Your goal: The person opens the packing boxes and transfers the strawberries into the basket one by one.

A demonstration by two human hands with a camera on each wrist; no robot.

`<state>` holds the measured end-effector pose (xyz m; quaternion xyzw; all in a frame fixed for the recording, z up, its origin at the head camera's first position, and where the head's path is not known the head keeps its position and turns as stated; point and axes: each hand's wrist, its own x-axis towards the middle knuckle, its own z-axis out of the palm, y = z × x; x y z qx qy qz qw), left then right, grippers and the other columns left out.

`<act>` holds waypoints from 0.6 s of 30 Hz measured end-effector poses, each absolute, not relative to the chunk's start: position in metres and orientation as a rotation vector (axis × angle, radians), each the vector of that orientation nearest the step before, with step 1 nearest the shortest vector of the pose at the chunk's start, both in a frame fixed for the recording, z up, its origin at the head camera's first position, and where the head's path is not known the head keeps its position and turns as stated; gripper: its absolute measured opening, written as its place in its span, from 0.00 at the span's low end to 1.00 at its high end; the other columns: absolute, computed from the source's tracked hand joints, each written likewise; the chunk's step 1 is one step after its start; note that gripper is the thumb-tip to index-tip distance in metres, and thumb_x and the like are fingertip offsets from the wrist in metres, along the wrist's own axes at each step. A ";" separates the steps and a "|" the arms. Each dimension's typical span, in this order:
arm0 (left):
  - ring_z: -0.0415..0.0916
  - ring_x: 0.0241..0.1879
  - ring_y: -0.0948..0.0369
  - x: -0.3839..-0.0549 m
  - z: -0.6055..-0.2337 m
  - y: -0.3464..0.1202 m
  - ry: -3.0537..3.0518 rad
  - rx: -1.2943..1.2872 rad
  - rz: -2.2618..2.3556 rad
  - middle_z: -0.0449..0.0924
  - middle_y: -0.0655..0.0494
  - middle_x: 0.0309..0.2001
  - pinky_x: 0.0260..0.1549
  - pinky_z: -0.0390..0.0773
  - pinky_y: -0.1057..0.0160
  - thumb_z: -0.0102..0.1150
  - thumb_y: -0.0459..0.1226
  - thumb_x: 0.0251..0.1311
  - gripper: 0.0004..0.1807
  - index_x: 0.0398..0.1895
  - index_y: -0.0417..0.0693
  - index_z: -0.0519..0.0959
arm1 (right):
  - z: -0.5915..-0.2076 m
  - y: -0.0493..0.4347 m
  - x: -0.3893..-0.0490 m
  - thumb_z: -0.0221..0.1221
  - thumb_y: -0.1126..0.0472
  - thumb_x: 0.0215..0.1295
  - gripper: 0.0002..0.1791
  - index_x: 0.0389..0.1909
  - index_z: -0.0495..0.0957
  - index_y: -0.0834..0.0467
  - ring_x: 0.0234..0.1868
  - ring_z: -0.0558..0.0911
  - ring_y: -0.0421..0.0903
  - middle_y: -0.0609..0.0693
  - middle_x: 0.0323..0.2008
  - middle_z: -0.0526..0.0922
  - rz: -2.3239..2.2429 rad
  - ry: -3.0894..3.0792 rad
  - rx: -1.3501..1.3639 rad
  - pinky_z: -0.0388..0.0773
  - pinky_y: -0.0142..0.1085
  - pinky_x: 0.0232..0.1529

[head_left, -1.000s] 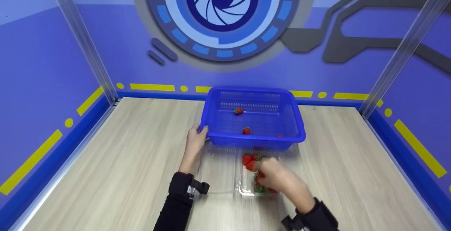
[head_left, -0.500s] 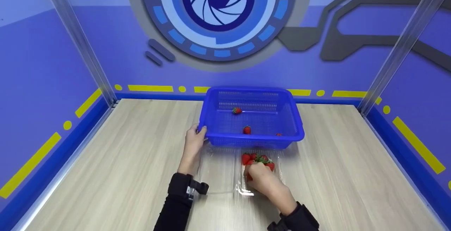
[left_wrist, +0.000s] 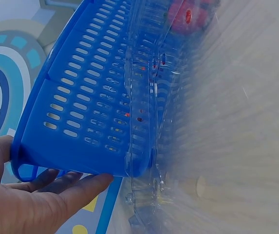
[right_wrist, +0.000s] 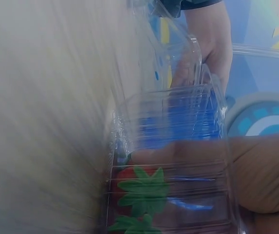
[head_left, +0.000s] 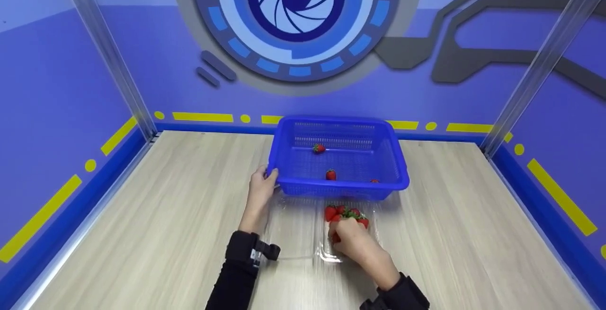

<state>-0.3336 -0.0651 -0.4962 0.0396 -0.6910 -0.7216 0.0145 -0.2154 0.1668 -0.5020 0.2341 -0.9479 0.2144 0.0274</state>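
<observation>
My left hand (head_left: 261,188) holds the left front corner of a blue plastic basket (head_left: 341,186), its thumb over the rim. In the left wrist view the fingers lie under that rim. Inside the basket are a strawberry (head_left: 319,148) near the back, another strawberry (head_left: 331,174) near the front, and part of a third. My right hand (head_left: 358,243) reaches into a clear plastic clamshell box (head_left: 330,257), pinching a strawberry (head_left: 336,238) that its fingers partly hide. Several more strawberries (head_left: 331,213) lie at the box's far end. Leafy strawberries (right_wrist: 141,190) show through its wall in the right wrist view.
The box's clear lid (head_left: 291,229) lies folded out flat to its left. Both stand on a wood-grain table (head_left: 189,196), just in front of the basket. Blue printed panels (head_left: 303,92) rise at the back and sides, with metal posts (head_left: 120,64) in the corners.
My right hand has shifted left within the box, then stayed nearly still over the last half second. The left hand keeps its hold on the basket.
</observation>
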 end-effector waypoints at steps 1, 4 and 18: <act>0.78 0.59 0.45 -0.333 -0.496 -0.065 -2.153 0.122 -2.243 0.74 0.32 0.63 0.57 0.79 0.50 0.47 0.35 0.77 0.22 0.69 0.32 0.68 | -0.502 0.167 -0.215 0.68 0.79 0.41 0.13 0.28 0.83 0.62 0.33 0.83 0.53 0.53 0.29 0.85 0.657 -2.927 0.724 0.82 0.42 0.31; 0.78 0.58 0.46 -0.333 -0.497 -0.065 -2.158 0.118 -2.235 0.74 0.32 0.63 0.56 0.79 0.50 0.48 0.35 0.77 0.23 0.69 0.32 0.68 | -0.503 0.167 -0.215 0.69 0.79 0.42 0.13 0.28 0.84 0.62 0.34 0.84 0.53 0.53 0.30 0.85 0.651 -2.930 0.723 0.82 0.42 0.32; 0.79 0.55 0.50 -0.332 -0.496 -0.066 -2.114 0.188 -2.326 0.77 0.36 0.60 0.57 0.77 0.48 0.48 0.36 0.77 0.23 0.70 0.34 0.68 | -0.500 0.168 -0.215 0.73 0.77 0.42 0.13 0.30 0.86 0.61 0.36 0.84 0.52 0.50 0.31 0.86 0.645 -2.968 0.727 0.82 0.42 0.35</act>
